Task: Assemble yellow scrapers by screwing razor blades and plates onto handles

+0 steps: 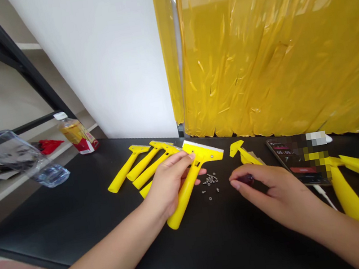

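My left hand (pixel 171 179) is closed round a yellow scraper (pixel 184 193), held tilted with its wide head up and a pale blade strip along the top edge. A screw shows at the right of its head, and my thumb lies by the left side. My right hand (pixel 273 190) is closed on a small dark handle (pixel 247 179); the rest of that tool is hidden. Between my hands lie several small screws and nuts (pixel 211 179). More yellow scrapers (pixel 124 170) lie left of and behind my left hand. Loose yellow head pieces (pixel 236 148) lie behind my right hand.
A phone (pixel 298 161) with a white cable (pixel 325 195) lies at the right, beside more yellow handles (pixel 350 193). A clear bottle (pixel 22 155) and a drink bottle (pixel 75 133) stand at the left of the black table (pixel 87 217). Yellow sheeting (pixel 268 47) hangs behind.
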`<state>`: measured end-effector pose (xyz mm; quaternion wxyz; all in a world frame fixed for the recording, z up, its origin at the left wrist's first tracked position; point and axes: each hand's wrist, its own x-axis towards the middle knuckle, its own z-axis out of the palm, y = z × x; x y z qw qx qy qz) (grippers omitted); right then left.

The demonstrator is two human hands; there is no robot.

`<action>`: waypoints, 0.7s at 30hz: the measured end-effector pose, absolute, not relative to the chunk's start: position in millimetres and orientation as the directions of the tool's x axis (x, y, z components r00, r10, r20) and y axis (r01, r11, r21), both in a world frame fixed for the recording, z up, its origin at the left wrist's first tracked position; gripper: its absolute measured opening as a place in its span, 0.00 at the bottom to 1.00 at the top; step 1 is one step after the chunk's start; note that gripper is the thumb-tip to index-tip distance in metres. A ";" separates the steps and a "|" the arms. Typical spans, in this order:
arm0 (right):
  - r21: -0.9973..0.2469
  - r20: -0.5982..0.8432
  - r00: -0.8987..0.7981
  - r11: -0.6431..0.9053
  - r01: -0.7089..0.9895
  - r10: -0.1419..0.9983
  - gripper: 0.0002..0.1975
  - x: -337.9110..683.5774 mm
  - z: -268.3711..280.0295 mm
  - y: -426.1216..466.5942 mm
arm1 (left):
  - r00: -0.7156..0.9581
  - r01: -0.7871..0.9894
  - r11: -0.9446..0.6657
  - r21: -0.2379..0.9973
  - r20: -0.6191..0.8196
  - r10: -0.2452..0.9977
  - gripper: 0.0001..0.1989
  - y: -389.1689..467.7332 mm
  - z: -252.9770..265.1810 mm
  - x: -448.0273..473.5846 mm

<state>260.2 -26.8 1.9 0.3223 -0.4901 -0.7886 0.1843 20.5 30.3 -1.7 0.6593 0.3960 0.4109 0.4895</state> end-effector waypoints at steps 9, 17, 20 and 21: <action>-0.630 0.299 -0.329 0.445 0.637 0.896 0.08 260.7 2.9 -26.9 | 0.189 -0.309 0.215 0.927 -0.161 0.969 0.12 30.7 -4.0 20.1; -0.614 0.314 -0.348 0.468 0.636 0.883 0.07 260.4 3.1 -28.0 | 0.211 -0.305 0.209 0.929 -0.149 0.966 0.12 30.6 -4.0 20.2; -0.605 0.323 -0.348 0.474 0.640 0.880 0.07 260.2 3.4 -27.0 | 0.217 -0.298 0.217 0.929 -0.156 0.964 0.12 30.4 -3.8 20.5; -0.600 0.325 -0.351 0.478 0.641 0.878 0.08 260.1 3.4 -26.8 | 0.219 -0.295 0.220 0.930 -0.159 0.963 0.12 30.4 -3.7 20.6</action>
